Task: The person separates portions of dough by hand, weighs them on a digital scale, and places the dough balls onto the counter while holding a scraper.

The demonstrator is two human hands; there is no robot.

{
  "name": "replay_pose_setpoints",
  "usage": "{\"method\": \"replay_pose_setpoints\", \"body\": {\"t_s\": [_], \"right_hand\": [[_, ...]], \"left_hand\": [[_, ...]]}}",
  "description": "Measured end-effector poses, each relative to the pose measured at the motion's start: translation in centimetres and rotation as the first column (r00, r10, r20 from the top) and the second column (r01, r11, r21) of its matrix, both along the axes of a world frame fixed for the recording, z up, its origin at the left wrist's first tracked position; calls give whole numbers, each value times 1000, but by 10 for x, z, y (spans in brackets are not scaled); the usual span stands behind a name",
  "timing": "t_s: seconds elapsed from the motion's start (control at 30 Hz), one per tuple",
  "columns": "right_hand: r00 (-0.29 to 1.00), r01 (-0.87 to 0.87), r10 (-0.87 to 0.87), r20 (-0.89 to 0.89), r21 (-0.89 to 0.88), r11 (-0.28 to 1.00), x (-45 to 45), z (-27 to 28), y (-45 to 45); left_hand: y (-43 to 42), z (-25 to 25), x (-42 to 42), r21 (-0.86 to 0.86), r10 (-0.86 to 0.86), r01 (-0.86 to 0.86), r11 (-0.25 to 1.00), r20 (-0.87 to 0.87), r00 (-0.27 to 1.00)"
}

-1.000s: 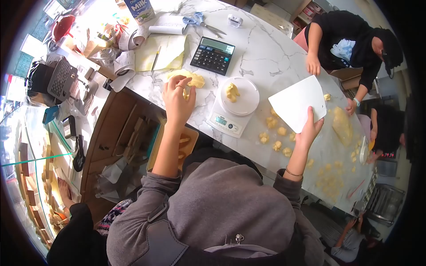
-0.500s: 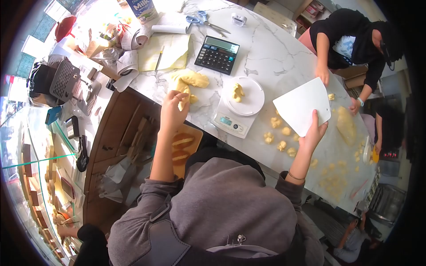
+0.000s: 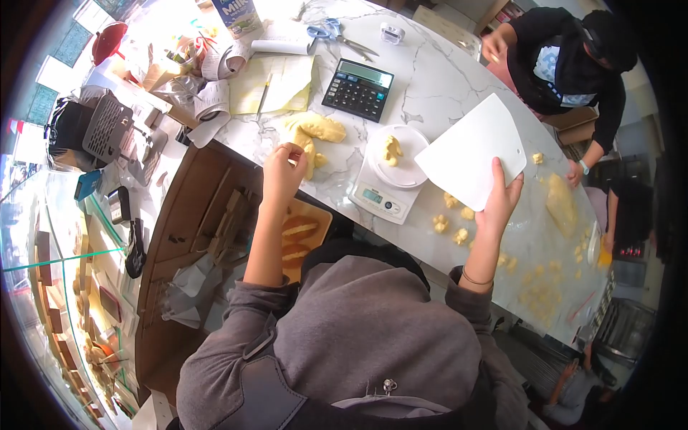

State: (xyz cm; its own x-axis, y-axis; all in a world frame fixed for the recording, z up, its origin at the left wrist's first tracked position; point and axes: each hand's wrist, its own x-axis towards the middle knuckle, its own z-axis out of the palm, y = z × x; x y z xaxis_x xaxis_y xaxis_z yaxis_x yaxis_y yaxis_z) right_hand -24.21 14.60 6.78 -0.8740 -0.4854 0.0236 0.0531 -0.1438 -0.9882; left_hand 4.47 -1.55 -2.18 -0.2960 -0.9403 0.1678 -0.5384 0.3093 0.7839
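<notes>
My right hand [image 3: 499, 198] grips a white plastic dough scraper [image 3: 469, 150] by its near edge, holding it above the table to the right of the kitchen scale [image 3: 383, 204]. A lump of yellow dough [image 3: 392, 150] rests on the scale's round white plate. To the left lies a larger curved piece of dough [image 3: 322, 129]. Beside its near end is my left hand [image 3: 284, 172], fingers pinched together; whatever they hold is hidden. Several small dough pieces [image 3: 440, 223] lie on the table below the scraper.
A calculator [image 3: 358, 89], scissors [image 3: 344, 37], papers with a pencil [image 3: 264, 93] and a milk carton [image 3: 238, 16] are on the marble table [image 3: 430, 79]. Across it stands a co-worker [image 3: 566, 64] near a big dough slab [image 3: 560, 206]. Below the edge is a bread tray [image 3: 299, 236].
My right hand has moved the scraper up and left, towards the scale. The co-worker's hand has left the scraper's far corner and drawn back. My left hand stays by the dough, its fingers closer together.
</notes>
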Motion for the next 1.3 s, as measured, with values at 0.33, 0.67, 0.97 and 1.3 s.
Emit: {"method": "replay_pose_setpoints", "body": {"t_s": [0.33, 0.67, 0.97, 1.3], "right_hand": [[791, -439, 491, -365, 221, 871, 93, -30, -77], [708, -295, 450, -544, 351, 888, 140, -91, -126], [686, -159, 287, -668, 247, 956, 141, -104, -137], [977, -63, 40, -209, -104, 993, 55, 15, -80]], "left_hand": [[-2, -12, 15, 175, 43, -17, 984, -143, 989], [-5, -7, 17, 323, 132, -72, 944, -166, 977], [-3, -3, 20, 178, 106, -89, 980, -92, 990], [13, 32, -9, 286, 12, 94, 954, -347, 938]]}}
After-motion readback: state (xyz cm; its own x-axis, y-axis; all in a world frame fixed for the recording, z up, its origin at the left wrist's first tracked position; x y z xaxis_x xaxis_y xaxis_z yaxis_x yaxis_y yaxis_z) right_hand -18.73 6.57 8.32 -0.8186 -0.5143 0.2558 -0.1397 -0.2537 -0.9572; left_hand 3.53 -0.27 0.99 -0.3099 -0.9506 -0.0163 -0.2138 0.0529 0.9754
